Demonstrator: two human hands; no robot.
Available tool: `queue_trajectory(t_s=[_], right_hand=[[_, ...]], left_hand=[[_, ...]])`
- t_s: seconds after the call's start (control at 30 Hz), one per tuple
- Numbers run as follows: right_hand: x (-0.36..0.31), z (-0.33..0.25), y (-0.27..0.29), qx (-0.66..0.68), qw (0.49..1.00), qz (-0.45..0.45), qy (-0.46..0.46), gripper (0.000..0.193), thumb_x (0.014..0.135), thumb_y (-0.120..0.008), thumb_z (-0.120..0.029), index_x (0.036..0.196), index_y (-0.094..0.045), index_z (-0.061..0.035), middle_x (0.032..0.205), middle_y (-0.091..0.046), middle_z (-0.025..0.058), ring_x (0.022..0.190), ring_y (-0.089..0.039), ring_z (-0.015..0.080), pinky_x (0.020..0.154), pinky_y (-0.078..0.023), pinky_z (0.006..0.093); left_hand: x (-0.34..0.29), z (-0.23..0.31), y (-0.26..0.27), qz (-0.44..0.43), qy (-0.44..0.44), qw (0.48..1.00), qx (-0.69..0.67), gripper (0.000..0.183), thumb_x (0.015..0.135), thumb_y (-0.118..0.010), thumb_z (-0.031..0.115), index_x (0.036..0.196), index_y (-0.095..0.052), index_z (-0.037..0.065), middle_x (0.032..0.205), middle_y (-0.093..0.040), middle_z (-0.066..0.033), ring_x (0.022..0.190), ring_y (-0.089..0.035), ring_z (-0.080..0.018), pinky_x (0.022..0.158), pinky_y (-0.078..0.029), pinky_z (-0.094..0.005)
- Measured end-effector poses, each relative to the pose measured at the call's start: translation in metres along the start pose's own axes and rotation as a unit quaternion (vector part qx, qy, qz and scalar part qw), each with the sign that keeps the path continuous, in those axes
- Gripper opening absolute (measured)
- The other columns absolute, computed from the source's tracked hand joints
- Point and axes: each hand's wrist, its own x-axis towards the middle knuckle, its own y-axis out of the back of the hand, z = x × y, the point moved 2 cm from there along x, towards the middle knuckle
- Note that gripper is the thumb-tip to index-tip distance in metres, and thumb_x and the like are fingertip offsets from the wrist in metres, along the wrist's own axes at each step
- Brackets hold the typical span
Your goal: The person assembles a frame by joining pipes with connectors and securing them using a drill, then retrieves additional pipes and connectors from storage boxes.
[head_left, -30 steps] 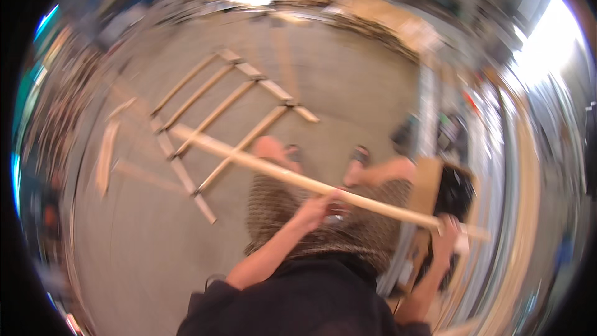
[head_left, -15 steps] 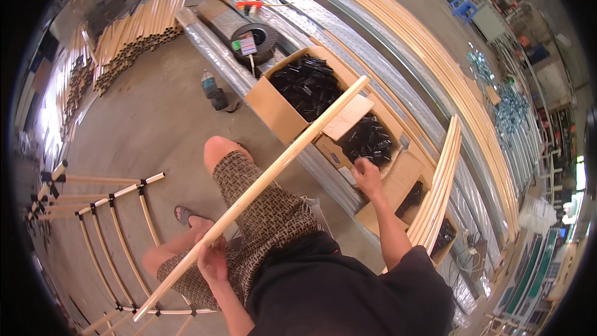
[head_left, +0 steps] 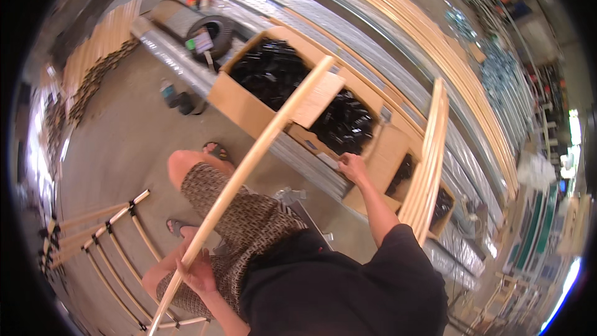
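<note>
A long pale wood-coloured pole slants across my lap, its far end over the cardboard boxes. My left hand is closed around it near its lower end. At the near edge of the middle box, my right hand has its fingers drawn together; whatever they may hold is hidden. Just beyond those fingers lies a heap of small black plastic pieces. A larger heap of black pieces fills the open cardboard box to its left.
Several similar poles lean across the boxes at right. A jointed pole frame stands on the floor at left. Behind the boxes lie wrapped metal lengths. A black coil and a bottle are beyond my knee.
My right hand has drawn back from the black pieces to the box's near edge. The view has shifted, so the boxes appear further left. The left hand still holds the pole.
</note>
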Motion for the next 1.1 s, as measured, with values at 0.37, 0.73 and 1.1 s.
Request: queue_trajectory(t_s=[0.37,0.73,1.1], right_hand=[[-0.137,0.124,0.045,0.049,0.906,0.379,-0.182,0.016,0.09,-0.068,-0.017,0.103,-0.068,-0.0062,0.079,-0.071,0.0114,0.073,-0.071,0.0251,0.069,-0.055,0.038],[-0.163,0.198,-0.044,-0.157,0.942,0.216,-0.205,0.046,0.087,-0.07,-0.035,0.122,-0.065,-0.0049,0.129,-0.062,0.0167,0.129,-0.05,0.0372,0.108,-0.043,0.0446],[-0.16,0.227,0.108,0.038,0.936,0.308,-0.164,0.021,0.091,-0.065,-0.019,0.107,-0.071,-0.0087,0.087,-0.075,0.0131,0.074,-0.072,0.0286,0.069,-0.056,0.0395]], left_hand=[[-0.04,0.017,-0.072,-0.081,0.125,0.847,0.51,0.056,0.1,-0.061,0.039,0.139,-0.053,-0.002,0.132,-0.06,-0.0162,0.121,-0.059,-0.0307,0.106,-0.045,-0.0433],[0.045,0.033,-0.075,-0.143,0.058,0.566,0.81,0.044,0.106,-0.053,0.036,0.115,-0.063,-0.006,0.098,-0.068,-0.0123,0.093,-0.065,-0.0197,0.081,-0.052,-0.033],[-0.011,-0.027,-0.075,-0.126,0.095,0.683,0.713,0.049,0.106,-0.053,0.042,0.094,-0.065,-0.004,0.077,-0.066,-0.0091,0.06,-0.063,-0.0149,0.06,-0.051,-0.0281]])
